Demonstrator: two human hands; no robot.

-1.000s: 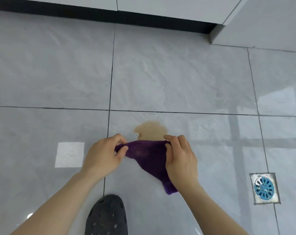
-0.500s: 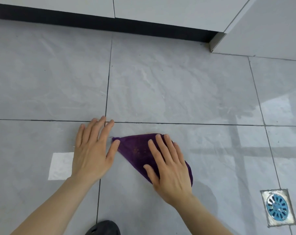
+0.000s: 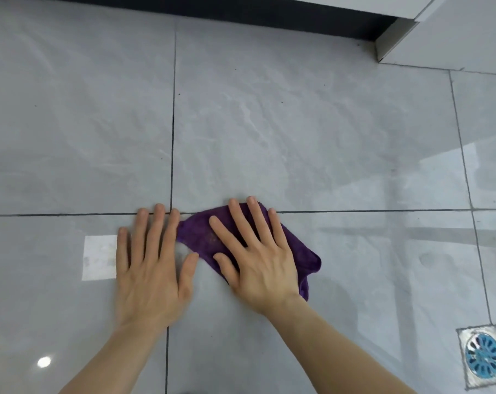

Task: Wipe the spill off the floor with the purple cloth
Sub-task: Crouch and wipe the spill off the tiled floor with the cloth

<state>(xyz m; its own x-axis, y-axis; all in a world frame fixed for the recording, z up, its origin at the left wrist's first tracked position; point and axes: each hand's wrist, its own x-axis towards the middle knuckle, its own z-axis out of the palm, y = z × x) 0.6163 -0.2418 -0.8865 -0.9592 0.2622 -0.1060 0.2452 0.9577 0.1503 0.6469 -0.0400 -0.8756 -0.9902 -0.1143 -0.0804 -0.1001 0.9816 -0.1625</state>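
Observation:
The purple cloth (image 3: 303, 251) lies flat on the grey tiled floor (image 3: 269, 123), its far edge on a grout line. My right hand (image 3: 258, 260) presses down on it, palm flat and fingers spread, not curled around the fabric. Beside it, my left hand (image 3: 152, 268) rests flat on the bare tile with fingers apart, its thumb and index finger touching the cloth's left edge. No brown spill shows anywhere; the spot where it lay is under the cloth and my right hand.
A metal floor drain (image 3: 483, 355) with a blue grate sits at the lower right. A dark toe-kick (image 3: 241, 15) under white cabinets runs along the far edge, with a cabinet corner (image 3: 394, 38) jutting out at the upper right.
A second ago both hands pinched the cloth above a visible brown spill. The cloth now lies over that spot, and both flat hands have slid forward to the grout line. The shoe has left view.

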